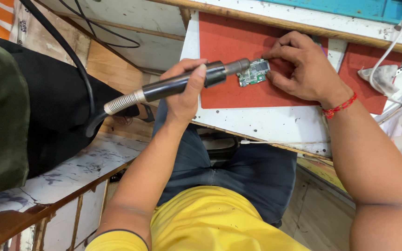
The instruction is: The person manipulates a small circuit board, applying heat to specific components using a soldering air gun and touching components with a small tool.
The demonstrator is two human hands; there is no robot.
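Near the desk's (pixel 257 125) front edge, the left hand (pixel 184 93) wraps the hot-air wand (pixel 182 83), its long axis aimed rightward at the circuit board (pixel 254 73) pinched by the right hand (pixel 303 67).

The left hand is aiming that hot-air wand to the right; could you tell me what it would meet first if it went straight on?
Probably the small green circuit board, right at the nozzle; the right hand pins it.

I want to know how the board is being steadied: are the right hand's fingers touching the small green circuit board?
Touching. In the head view the right hand's fingertips press the green circuit board's upper right edge, no gap visible.
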